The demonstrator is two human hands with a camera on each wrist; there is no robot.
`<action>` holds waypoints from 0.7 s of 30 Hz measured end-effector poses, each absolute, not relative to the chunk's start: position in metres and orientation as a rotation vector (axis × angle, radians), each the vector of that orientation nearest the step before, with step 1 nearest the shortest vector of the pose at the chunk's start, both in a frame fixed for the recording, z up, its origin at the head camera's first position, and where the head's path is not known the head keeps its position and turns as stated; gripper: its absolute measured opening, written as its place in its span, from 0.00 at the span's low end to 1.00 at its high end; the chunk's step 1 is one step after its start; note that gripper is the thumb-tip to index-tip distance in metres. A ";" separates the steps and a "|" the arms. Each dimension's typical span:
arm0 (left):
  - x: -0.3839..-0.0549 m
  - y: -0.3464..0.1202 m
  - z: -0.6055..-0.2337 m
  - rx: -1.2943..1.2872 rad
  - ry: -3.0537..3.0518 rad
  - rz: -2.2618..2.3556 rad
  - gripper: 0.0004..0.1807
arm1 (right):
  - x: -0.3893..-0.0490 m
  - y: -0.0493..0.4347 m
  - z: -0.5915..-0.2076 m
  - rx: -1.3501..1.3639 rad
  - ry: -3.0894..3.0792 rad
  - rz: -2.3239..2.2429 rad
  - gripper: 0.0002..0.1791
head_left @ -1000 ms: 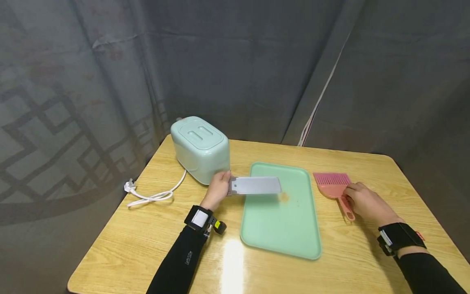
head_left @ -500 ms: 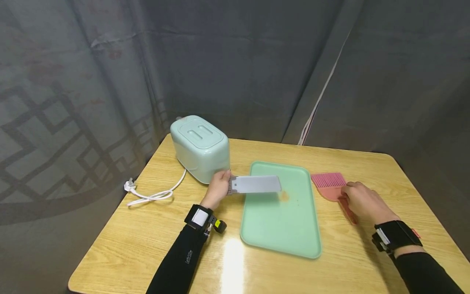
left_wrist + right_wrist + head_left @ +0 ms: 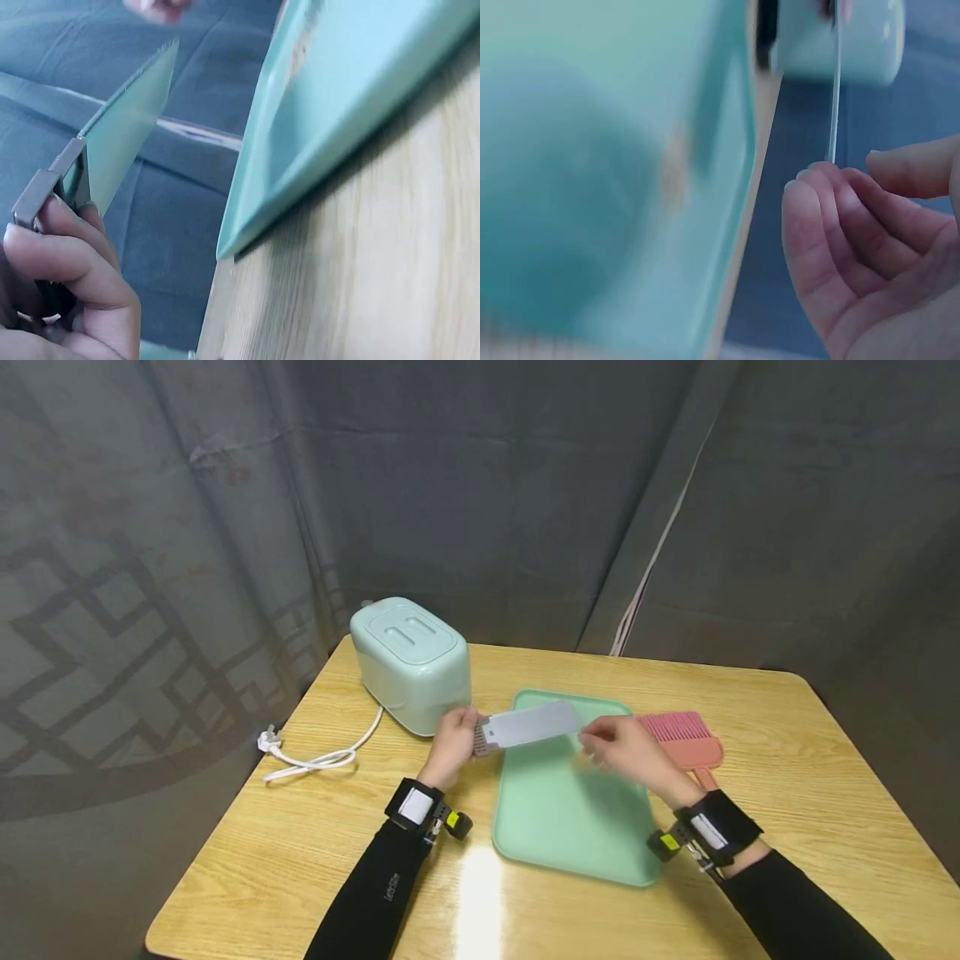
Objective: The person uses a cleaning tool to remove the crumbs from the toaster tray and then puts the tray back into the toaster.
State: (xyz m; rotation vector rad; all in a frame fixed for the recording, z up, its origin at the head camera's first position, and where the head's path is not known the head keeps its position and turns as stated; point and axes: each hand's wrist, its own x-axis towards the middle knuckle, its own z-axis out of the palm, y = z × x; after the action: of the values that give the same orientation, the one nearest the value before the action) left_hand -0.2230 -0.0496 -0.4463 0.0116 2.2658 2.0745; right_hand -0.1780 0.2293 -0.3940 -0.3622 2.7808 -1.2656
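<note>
My left hand (image 3: 450,745) grips the grey end of a flat, silvery toaster crumb tray (image 3: 534,725), holding it slightly tilted above the left part of a mint-green tray (image 3: 555,852). In the left wrist view the crumb tray (image 3: 127,120) stands out from the fingers as a thin plate. At its free end is my right hand (image 3: 630,750), fingers loosely bent and thumb apart. The right wrist view has the plate's thin edge (image 3: 835,112) right at those fingertips. A small patch of brown crumbs (image 3: 676,176) lies on the mint-green tray.
A mint-green toaster (image 3: 411,664) stands at the back left, its white cord and plug (image 3: 315,762) lying beside it. Right of the serving tray lies a pink hand brush (image 3: 686,743), partly behind my right arm. Grey curtain (image 3: 480,527) hangs behind the table.
My right hand has left the pink brush and moved left to the free end of the crumb tray. That end of the crumb tray has tipped up a little; the left hand keeps its grip.
</note>
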 end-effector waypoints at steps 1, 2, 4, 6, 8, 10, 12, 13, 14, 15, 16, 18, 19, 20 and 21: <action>-0.222 -0.048 -0.446 0.014 2.248 2.092 0.20 | -0.179 0.220 -0.396 -0.358 2.724 -1.311 0.15; -0.221 -0.046 -0.445 0.020 2.228 2.113 0.20 | -0.180 0.212 -0.398 -0.356 2.674 -1.347 0.16; -0.219 -0.043 -0.444 0.031 2.171 2.160 0.19 | -0.182 0.196 -0.402 -0.352 2.594 -1.402 0.18; -0.217 -0.040 -0.442 0.043 2.109 2.197 0.18 | -0.183 0.184 -0.405 -0.351 2.516 -1.452 0.20; -0.214 -0.037 -0.440 0.052 2.039 2.231 0.18 | -0.183 0.174 -0.407 -0.327 2.443 -1.498 0.22; -0.212 -0.034 -0.438 0.045 1.982 2.258 0.19 | -0.183 0.166 -0.407 -0.296 2.367 -1.561 0.22; -0.210 -0.032 -0.436 0.030 1.929 2.292 0.20 | -0.184 0.160 -0.406 -0.267 2.295 -1.629 0.21; -0.209 -0.031 -0.435 0.023 1.909 2.311 0.20 | -0.184 0.157 -0.406 -0.244 2.268 -1.666 0.20; -0.208 -0.030 -0.434 0.013 1.889 2.329 0.19 | -0.185 0.155 -0.405 -0.215 2.234 -1.708 0.20; -0.207 -0.029 -0.433 0.014 1.869 2.347 0.19 | -0.185 0.153 -0.404 -0.190 2.203 -1.747 0.19; -0.206 -0.027 -0.432 0.015 1.847 2.365 0.19 | -0.186 0.152 -0.404 -0.163 2.176 -1.782 0.19; -0.205 -0.025 -0.432 0.030 1.805 2.397 0.18 | -0.188 0.150 -0.404 -0.100 2.136 -1.840 0.18; -0.204 -0.025 -0.431 0.037 1.785 2.407 0.17 | -0.189 0.149 -0.404 -0.074 2.119 -1.864 0.18; -0.203 -0.024 -0.431 0.045 1.770 2.410 0.17 | -0.190 0.148 -0.404 -0.048 2.103 -1.881 0.18; -0.202 -0.024 -0.431 0.054 1.762 2.411 0.17 | -0.191 0.149 -0.404 -0.035 2.094 -1.889 0.17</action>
State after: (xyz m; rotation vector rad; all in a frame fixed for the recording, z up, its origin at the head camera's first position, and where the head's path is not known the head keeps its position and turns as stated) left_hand -0.2020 -0.0240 -0.4309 0.0542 1.7617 2.4115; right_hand -0.1908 0.1487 -0.4039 -0.0355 2.0939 -1.8893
